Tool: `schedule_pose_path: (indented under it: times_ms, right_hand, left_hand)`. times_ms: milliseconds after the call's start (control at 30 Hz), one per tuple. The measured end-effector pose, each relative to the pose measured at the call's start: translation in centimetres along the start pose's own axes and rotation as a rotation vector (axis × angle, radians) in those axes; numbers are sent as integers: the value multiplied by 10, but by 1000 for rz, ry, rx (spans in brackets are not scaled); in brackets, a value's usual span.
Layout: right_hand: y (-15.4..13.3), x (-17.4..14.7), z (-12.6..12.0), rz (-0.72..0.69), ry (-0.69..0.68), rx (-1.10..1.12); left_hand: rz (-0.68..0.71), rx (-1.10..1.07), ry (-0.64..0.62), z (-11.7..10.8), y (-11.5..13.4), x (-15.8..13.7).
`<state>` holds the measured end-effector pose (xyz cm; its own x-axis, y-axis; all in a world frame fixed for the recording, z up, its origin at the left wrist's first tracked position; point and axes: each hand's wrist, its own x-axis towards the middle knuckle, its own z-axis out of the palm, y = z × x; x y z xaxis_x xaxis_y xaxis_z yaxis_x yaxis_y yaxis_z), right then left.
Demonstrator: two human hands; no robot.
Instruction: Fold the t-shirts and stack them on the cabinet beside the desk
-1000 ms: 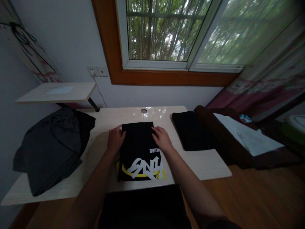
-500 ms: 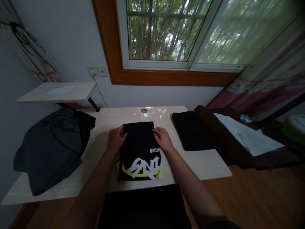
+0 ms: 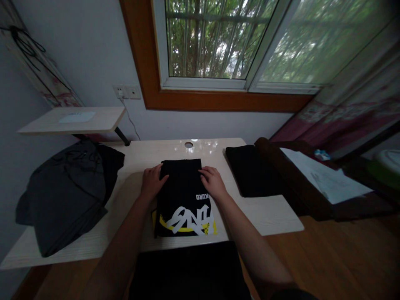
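A black T-shirt (image 3: 181, 183) with a white and yellow print lies folded into a narrow rectangle on the table, close to its front edge. At its far left edge, my left hand (image 3: 152, 181) grips the cloth, with the thumb on top and the fingers curled along the side. Opposite it, my right hand (image 3: 213, 181) has its bent fingers closed on the right edge, above the small white lettering. The fingertips' undersides are hidden. Both hands stay low at the tabletop.
On the pale wooden table (image 3: 125, 216), a dark grey garment (image 3: 68, 196) is heaped at the left, below a small raised shelf (image 3: 75, 118). Folded black cloth (image 3: 250, 173) lies at the right. Beyond it, white paper (image 3: 325, 177) rests on dark brown furniture (image 3: 281, 162).
My left thumb has slid slightly right over the shirt, and my right fingertips have shifted a little left. The shirt stays in place.
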<state>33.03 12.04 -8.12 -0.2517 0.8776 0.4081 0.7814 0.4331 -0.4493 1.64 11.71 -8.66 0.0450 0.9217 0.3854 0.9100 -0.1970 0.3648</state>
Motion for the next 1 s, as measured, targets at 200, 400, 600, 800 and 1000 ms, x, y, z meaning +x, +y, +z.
schedule_pose_path:
  times_ms: [200, 400, 600, 800, 1000]
  right_hand:
    - [-3, 0, -2, 4, -2, -4]
    - [-6, 0, -4, 11, -7, -12]
    - [-6, 0, -5, 11, -21, -16]
    - [-5, 0, -4, 19, -28, -16]
    - [-4, 0, -3, 10, -29, -14]
  left_hand:
    - [4, -60, -26, -2, -3, 1]
    - [128, -98, -44, -7, 0, -2]
    - [261, -197, -38, -12, 8, -6]
    - [313, -223, -110, -14, 12, -10]
    - [373, -239, -162, -14, 15, -12]
